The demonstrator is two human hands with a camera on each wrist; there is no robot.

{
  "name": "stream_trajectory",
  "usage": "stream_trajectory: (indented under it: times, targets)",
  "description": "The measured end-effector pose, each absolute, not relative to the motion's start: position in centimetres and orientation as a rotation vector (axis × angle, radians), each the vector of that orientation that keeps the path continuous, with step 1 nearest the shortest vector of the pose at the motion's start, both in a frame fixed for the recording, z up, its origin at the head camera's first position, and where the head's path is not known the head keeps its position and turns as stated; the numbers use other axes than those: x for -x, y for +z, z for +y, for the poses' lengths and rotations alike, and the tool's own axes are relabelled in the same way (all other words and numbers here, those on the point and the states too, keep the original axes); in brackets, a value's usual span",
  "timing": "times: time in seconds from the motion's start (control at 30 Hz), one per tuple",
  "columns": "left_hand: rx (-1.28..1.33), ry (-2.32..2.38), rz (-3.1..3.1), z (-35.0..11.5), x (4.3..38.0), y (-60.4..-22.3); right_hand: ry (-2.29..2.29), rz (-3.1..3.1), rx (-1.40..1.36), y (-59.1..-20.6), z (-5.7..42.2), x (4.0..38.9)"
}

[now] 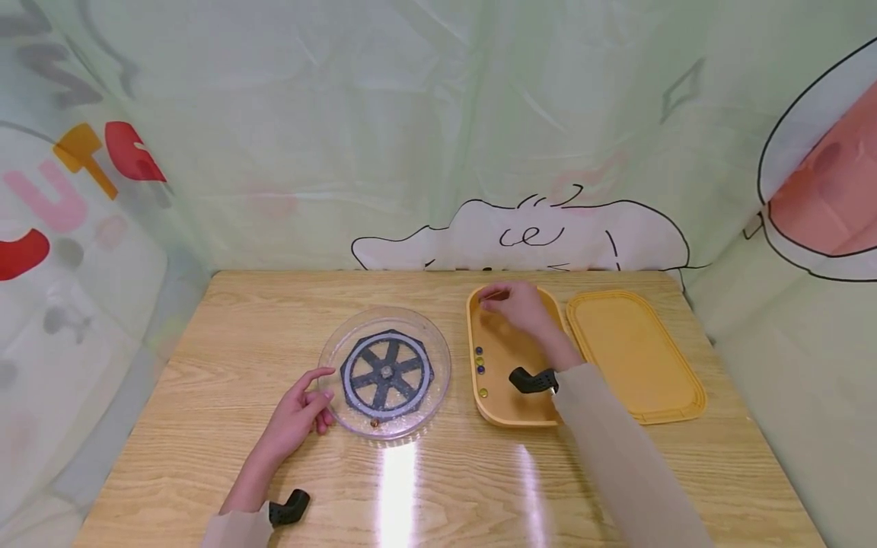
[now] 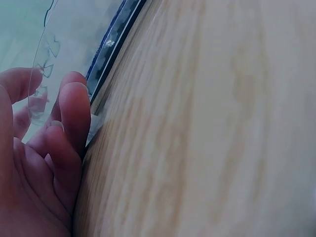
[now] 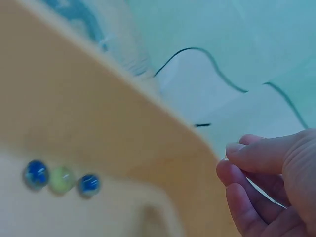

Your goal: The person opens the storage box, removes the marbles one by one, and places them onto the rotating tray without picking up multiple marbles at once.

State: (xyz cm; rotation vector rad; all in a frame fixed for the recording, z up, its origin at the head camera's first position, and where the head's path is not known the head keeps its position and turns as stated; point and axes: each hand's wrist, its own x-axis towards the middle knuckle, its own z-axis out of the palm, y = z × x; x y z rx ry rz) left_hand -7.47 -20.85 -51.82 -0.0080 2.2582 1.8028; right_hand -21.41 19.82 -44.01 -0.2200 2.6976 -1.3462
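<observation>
A clear round dish (image 1: 438, 388) with a dark six-spoked wheel shape (image 1: 387, 372) at its middle stands on the table. One amber marble (image 1: 374, 422) lies near its front rim. At the dish's left edge my left hand (image 1: 296, 415) rests with loosely bent fingers, the index finger at the rim. My right hand (image 1: 521, 308) is over the far left corner of an orange tray (image 1: 517, 399). Its thumb and fingertips pinch something small, mostly hidden, with a pale glint. Blue marbles (image 3: 89, 185) and yellow marbles (image 3: 61, 179) lie along the tray's left wall.
An orange lid (image 1: 637, 358) lies flat right of the tray. The wooden table (image 1: 226, 335) ends at a printed cloth backdrop (image 1: 329, 152) behind and at both sides. Each wrist wears a black camera (image 1: 533, 380).
</observation>
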Motion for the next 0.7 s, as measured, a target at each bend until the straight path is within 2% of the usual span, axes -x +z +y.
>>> stream_trajectory:
  times: [0.37, 0.7]
  targets:
    - [-0.003, 1.803, 2.244, -20.1, 6.8, -49.3, -1.464, 2.682, 0.279, -40.8, 18.1, 20.4]
    - [0.015, 1.813, 2.25, -20.8, 7.4, -51.7, -1.503, 2.611, 0.437, -40.4, 15.1, 19.5]
